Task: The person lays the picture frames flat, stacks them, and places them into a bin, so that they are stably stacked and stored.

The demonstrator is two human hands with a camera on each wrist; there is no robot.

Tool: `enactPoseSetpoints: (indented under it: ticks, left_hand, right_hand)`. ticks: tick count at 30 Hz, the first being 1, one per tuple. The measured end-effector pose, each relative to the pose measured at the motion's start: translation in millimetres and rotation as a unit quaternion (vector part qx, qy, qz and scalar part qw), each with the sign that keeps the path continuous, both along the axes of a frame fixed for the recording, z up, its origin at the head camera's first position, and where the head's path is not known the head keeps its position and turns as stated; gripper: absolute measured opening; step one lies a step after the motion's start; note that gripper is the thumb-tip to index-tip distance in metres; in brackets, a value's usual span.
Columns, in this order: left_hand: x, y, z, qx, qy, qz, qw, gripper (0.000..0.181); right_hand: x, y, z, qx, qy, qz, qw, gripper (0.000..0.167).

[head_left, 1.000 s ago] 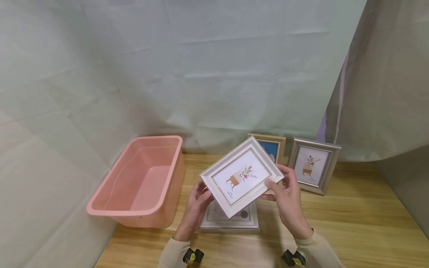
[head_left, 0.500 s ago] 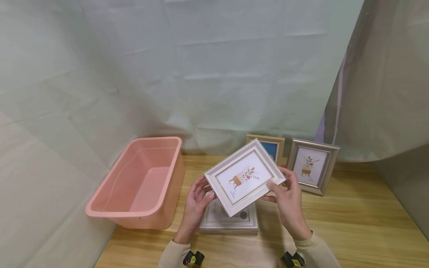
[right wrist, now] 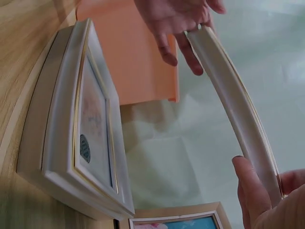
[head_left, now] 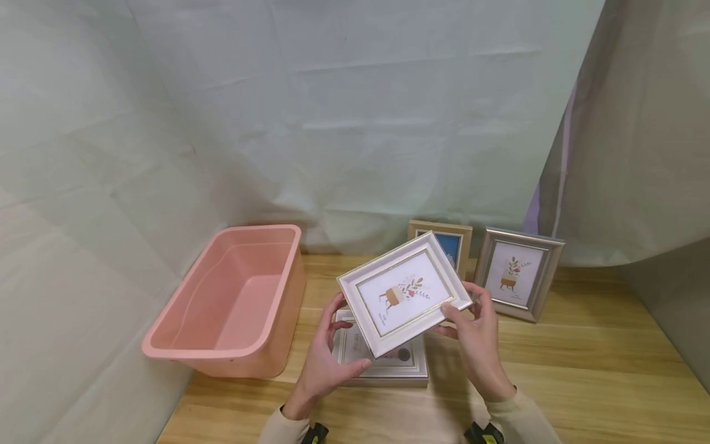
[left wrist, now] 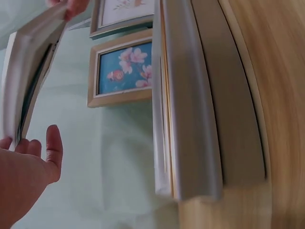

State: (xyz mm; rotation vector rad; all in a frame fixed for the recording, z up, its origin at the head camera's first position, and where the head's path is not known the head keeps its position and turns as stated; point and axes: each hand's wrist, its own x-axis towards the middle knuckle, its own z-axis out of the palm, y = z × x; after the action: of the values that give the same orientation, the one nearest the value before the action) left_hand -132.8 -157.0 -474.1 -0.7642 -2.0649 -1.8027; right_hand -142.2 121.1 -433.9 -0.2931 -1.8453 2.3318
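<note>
A white picture frame with a potted-plant print is held tilted in the air. My right hand pinches its right corner, thumb on the front and fingers behind. My left hand is at its left side, thumb spread away from the frame; the fingertips are at or close behind the edge, as the left wrist view shows. Below the held frame lies a stack of white picture frames, partly covered by it. The stack's thick side edges fill the middle of the left wrist view.
On the left stands a pink plastic tub on the wooden table. Behind the held frame a tan frame with a blue flower picture stands upright. A silver frame stands to its right. Pale cloth hangs behind.
The left hand has loosened from the held frame; its thumb has come off the edge and spread down and right. The frame has turned slightly and shifted a little right. The right hand keeps its grip.
</note>
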Motion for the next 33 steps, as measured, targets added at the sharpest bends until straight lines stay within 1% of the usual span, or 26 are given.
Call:
enactPoseSetpoints:
  ticks: [2,4,7,9,10,12,15,18,21,23,26,29,33]
  left_hand:
    - [3.3,-2.6,2.6,-0.039,-0.004,0.016,0.9991,0.132]
    - [4.8,-6.7,4.2,-0.077,0.006,0.036,0.9964,0.139]
    - [5.9,-14.3,5.4,-0.123,0.014,0.066,0.9901,0.143]
    - [6.1,-19.6,5.7,-0.143,0.019,0.081,0.9862,0.143]
    - [6.3,-21.9,5.9,-0.148,0.017,0.084,0.9852,0.143]
    - [8.0,-25.9,6.8,-0.15,0.003,0.084,0.9851,0.143]
    - [11.0,-31.4,7.4,-0.146,-0.014,0.08,0.986,0.141]
    - [13.1,-36.1,7.0,-0.141,-0.02,0.075,0.987,0.139]
    - [9.6,-41.3,5.4,-0.141,-0.013,0.064,0.9879,0.138]
    - [7.7,-43.2,5.1,-0.145,-0.017,0.06,0.9875,0.137]
    - [7.1,-44.5,6.0,-0.151,-0.027,0.057,0.9864,0.135]
    - [7.6,-45.4,7.7,-0.156,-0.044,0.054,0.9854,0.134]
    - [8.0,-47.1,8.8,-0.17,-0.053,0.053,0.9827,0.133]
  right_hand:
    - [2.3,0,0.4,-0.003,-0.003,0.01,0.9999,0.051]
    - [5.3,0,1.2,-0.002,-0.003,0.029,0.9996,0.054]
    - [9.9,2,2.6,0.014,0.001,0.066,0.9977,0.064]
    - [12.4,4,3.4,0.024,0.008,0.093,0.9953,0.071]
    - [13.4,6,3.7,0.03,0.01,0.106,0.9939,0.075]
    - [15.4,9,4.3,0.05,0.014,0.134,0.9897,0.081]
    - [18.2,16,3.7,0.084,0.029,0.176,0.9804,0.088]
    - [20.0,21,2.6,0.116,0.052,0.201,0.9714,0.094]
    - [20.0,20,3.0,0.155,0.065,0.195,0.9662,0.1]
    - [19.7,18,2.8,0.182,0.068,0.183,0.9638,0.102]
    - [19.5,16,-0.2,0.222,0.084,0.166,0.9572,0.104]
    - [19.4,14,-6.2,0.259,0.108,0.147,0.9484,0.101]
    - [21.3,10,-13.7,0.305,0.129,0.124,0.9352,0.098]
